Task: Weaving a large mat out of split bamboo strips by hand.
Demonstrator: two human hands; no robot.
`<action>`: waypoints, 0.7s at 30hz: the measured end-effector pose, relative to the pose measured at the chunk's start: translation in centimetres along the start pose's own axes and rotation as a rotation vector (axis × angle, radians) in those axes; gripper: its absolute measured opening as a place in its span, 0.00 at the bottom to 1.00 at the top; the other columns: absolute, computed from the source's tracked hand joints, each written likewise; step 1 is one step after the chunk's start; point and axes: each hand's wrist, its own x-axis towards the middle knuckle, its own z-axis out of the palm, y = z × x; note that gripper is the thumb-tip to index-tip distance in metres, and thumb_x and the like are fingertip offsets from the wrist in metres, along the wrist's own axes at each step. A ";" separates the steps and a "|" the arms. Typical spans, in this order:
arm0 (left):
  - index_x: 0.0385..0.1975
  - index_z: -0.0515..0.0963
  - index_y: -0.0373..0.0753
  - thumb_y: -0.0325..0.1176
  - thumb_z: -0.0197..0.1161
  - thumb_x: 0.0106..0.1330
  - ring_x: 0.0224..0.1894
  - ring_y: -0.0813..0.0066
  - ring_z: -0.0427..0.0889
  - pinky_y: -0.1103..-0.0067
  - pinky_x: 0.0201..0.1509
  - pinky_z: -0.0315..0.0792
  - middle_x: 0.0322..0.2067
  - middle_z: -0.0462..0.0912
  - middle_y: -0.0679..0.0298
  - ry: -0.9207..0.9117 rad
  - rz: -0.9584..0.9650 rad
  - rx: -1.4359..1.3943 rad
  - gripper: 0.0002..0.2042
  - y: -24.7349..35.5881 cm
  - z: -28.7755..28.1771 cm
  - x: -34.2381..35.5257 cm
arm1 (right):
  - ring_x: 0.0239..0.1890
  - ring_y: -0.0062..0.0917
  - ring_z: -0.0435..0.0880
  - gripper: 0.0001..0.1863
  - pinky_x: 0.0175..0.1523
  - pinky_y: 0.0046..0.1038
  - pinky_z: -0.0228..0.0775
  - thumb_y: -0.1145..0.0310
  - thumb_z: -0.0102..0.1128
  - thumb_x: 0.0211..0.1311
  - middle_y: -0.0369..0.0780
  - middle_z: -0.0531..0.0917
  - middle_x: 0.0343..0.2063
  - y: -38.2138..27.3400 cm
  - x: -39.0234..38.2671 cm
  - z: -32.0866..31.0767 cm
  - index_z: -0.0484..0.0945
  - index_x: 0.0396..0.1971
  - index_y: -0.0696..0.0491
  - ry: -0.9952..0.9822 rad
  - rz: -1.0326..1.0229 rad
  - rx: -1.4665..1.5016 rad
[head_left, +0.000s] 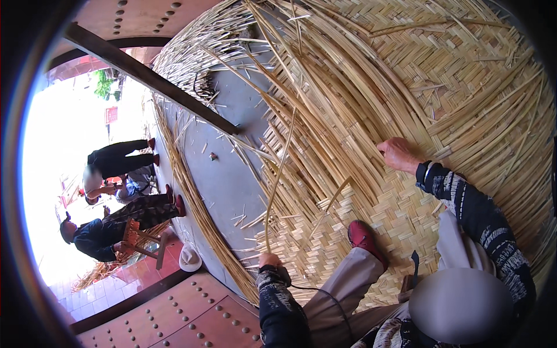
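Note:
Under me spreads a large woven mat [371, 217] of flat, pale split-reed strips in a slanting pattern. My left hand [268, 260] is closed on a long reed strip [279, 174], which rises from it and leans across the mat's loose edge. Above the weave on the right, my right hand [400, 154] is closed, its fingers curled; what they hold, if anything, is hidden. Long loose strips [342, 98] lie side by side beyond it, and a short strip [336, 197] sticks up between my hands. My red shoe [368, 239] rests on the mat.
A dark pole [151, 81] slants in from the upper left. Bundled strips [194, 197] curve along the grey floor [217, 162], near scattered bits. At left are several people, one beside a wooden stool [142, 239]; a pale hat [190, 258] lies near a studded red door [180, 313].

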 end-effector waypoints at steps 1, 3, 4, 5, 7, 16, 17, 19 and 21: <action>0.36 0.78 0.31 0.41 0.72 0.40 0.47 0.61 0.78 0.69 0.50 0.71 0.42 0.78 0.49 -0.033 0.027 -0.022 0.24 -0.3 0.6 0.5 | 0.20 0.43 0.75 0.04 0.26 0.42 0.63 0.80 0.50 0.38 0.49 0.74 0.14 -0.9 0.7 0.1 0.70 0.12 0.56 0.007 -0.011 0.011; 0.45 0.74 0.32 0.43 0.74 0.38 0.48 0.57 0.76 0.72 0.52 0.69 0.39 0.79 0.46 0.175 -0.131 -0.398 0.33 3.6 -1.5 -0.8 | 0.19 0.43 0.74 0.04 0.26 0.42 0.62 0.81 0.50 0.39 0.49 0.73 0.13 0.1 0.0 0.6 0.70 0.12 0.56 0.033 0.012 0.005; 0.52 0.66 0.37 0.41 0.75 0.37 0.53 0.57 0.72 0.70 0.55 0.66 0.47 0.73 0.49 0.230 -0.146 -0.471 0.39 3.3 -2.6 -0.4 | 0.19 0.43 0.74 0.04 0.26 0.42 0.62 0.81 0.50 0.39 0.49 0.73 0.13 -0.5 0.2 0.6 0.70 0.12 0.56 0.026 -0.007 0.013; 0.60 0.58 0.42 0.40 0.75 0.36 0.58 0.58 0.67 0.67 0.59 0.63 0.55 0.67 0.53 0.286 -0.162 -0.544 0.46 3.0 -3.9 0.2 | 0.19 0.43 0.74 0.04 0.26 0.42 0.62 0.81 0.49 0.39 0.49 0.73 0.13 -1.1 0.4 0.6 0.70 0.12 0.56 0.026 -0.025 0.036; 0.61 0.53 0.44 0.39 0.75 0.36 0.60 0.61 0.63 0.63 0.59 0.61 0.58 0.64 0.55 0.449 -0.107 -0.452 0.49 10.7 -9.9 -1.6 | 0.19 0.42 0.74 0.04 0.26 0.42 0.62 0.81 0.49 0.40 0.49 0.73 0.13 0.7 -0.8 -1.3 0.70 0.13 0.56 0.021 0.022 -0.025; 0.61 0.56 0.45 0.32 0.55 0.54 0.63 0.59 0.58 0.53 0.63 0.47 0.60 0.61 0.58 0.915 0.301 -0.509 0.31 22.3 -22.3 -0.9 | 0.25 0.44 0.78 0.04 0.31 0.42 0.67 0.78 0.51 0.42 0.50 0.77 0.18 -0.8 -0.2 -0.6 0.75 0.19 0.56 -0.026 -0.002 0.001; 0.61 0.56 0.45 0.31 0.54 0.54 0.63 0.58 0.57 0.53 0.64 0.45 0.60 0.61 0.57 0.812 0.312 -0.505 0.31 23.0 -22.7 -0.7 | 0.24 0.44 0.78 0.03 0.30 0.42 0.67 0.78 0.51 0.42 0.50 0.77 0.17 -0.7 -0.3 -0.9 0.75 0.18 0.56 -0.046 0.015 -0.011; 0.58 0.61 0.45 0.33 0.56 0.56 0.57 0.59 0.66 0.53 0.58 0.52 0.53 0.69 0.57 0.879 0.282 -0.523 0.27 23.1 -22.5 0.1 | 0.23 0.43 0.77 0.03 0.29 0.41 0.66 0.78 0.51 0.42 0.49 0.77 0.16 -0.8 -0.4 -1.2 0.74 0.17 0.55 -0.044 0.022 -0.040; 0.48 0.70 0.45 0.34 0.57 0.57 0.48 0.60 0.74 0.58 0.53 0.58 0.43 0.76 0.57 0.959 0.295 -0.470 0.17 23.0 -22.1 0.6 | 0.22 0.43 0.77 0.03 0.28 0.41 0.66 0.78 0.52 0.42 0.49 0.76 0.15 -0.2 -0.3 -0.5 0.74 0.16 0.55 -0.037 -0.005 -0.027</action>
